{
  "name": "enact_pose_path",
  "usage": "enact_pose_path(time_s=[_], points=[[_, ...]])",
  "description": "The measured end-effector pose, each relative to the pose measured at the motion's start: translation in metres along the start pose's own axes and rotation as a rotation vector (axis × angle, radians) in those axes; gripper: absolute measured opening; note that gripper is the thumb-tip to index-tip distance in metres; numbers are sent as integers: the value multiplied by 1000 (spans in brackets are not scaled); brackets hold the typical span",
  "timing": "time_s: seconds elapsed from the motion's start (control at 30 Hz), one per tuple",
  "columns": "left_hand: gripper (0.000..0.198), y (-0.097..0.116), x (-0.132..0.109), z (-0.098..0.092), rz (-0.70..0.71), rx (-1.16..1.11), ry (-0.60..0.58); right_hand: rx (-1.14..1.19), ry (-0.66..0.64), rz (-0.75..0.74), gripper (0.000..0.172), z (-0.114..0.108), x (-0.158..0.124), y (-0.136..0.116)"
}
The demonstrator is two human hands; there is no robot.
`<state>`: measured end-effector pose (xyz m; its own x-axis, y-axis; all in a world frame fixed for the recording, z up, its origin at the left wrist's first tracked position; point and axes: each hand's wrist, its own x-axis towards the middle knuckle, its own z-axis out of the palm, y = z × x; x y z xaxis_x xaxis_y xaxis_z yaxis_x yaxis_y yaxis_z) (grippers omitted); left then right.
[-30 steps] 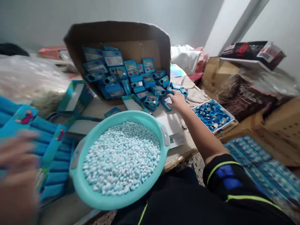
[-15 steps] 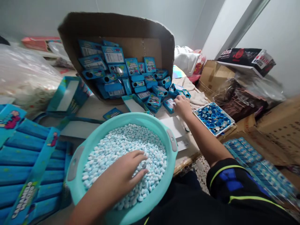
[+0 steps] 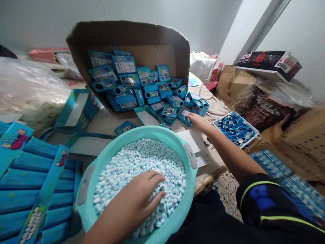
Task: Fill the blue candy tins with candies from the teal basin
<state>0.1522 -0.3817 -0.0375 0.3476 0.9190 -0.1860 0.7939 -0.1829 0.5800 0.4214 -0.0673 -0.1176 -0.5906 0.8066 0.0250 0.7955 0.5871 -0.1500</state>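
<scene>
A turquoise basin [image 3: 175, 134] with grey handles holds a heap of small pale blue and white candies [image 3: 152, 149]. My left hand [image 3: 146, 186] lies palm down in the candies, fingers curved and the thumb apart; candies show in the gap, and its other fingertips are hidden. Beyond the basin, my right hand [image 3: 196, 121] has its fingertips closed on the near end of a small blue candy box [image 3: 183, 117] lying on the table. Blue boxes with round holes [image 3: 200, 106] stand just behind that hand.
A tipped cardboard carton [image 3: 172, 51] spills many blue boxes. Blue caps [image 3: 235, 127] fill a white tray at right. Blue display packs [image 3: 33, 176] stand at left, with an open blue display box [image 3: 149, 117] behind the basin. Wrapped trays [image 3: 289, 179] lie low at right.
My right hand has drawn back from the boxes with holes and is at the blue box nearer the basin. My left hand stays in the candies. The view has shifted slightly.
</scene>
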Motion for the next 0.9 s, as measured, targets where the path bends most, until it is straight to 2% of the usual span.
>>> enact_pose_path(time_s=[0.07, 0.17, 0.23, 0.33, 0.37, 0.43, 0.47, 0.5, 0.53, 0.6, 0.63, 0.73, 0.83, 0.9], points=[[29, 1, 0, -1, 0, 0, -11, 26, 38, -23, 73, -3, 1, 7], [28, 2, 1, -2, 3, -5, -13, 101, 216, -12, 77, -11, 3, 21], [29, 1, 1, -2, -1, 5, -8, 166, 303, -24, 70, -19, 3, 32], [29, 1, 1, -1, 5, 21, -2, 212, 354, -36, 51, -33, 4, 48], [29, 0, 1, -1, 10, 22, 1, 214, 421, 32, 46, -38, 5, 55], [28, 0, 1, -1, 21, 19, 11, 208, 547, 306, 44, -48, 9, 70], [28, 0, 1, -1, 22, 18, 15, 209, 548, 449, 49, -52, 12, 78], [28, 0, 2, -1, 20, 18, 16, 215, 499, 553, 56, -54, 16, 84], [28, 0, 2, -1, 16, 18, 15, 228, 409, 596, 64, -54, 19, 89], [27, -1, 3, -2, 1, 17, 2, 251, 233, 556, 73, -49, 25, 91], [27, -1, 3, -2, -7, 18, -2, 253, 193, 522, 76, -44, 26, 90], [27, -3, 3, -3, -14, 39, 13, 185, 188, 494, 81, -29, 28, 78], [27, -4, 2, -3, -7, 58, 53, 83, 235, 450, 68, -22, 25, 67], [27, -5, 1, -3, -4, 56, 68, 73, 269, 359, 61, -21, 23, 63]])
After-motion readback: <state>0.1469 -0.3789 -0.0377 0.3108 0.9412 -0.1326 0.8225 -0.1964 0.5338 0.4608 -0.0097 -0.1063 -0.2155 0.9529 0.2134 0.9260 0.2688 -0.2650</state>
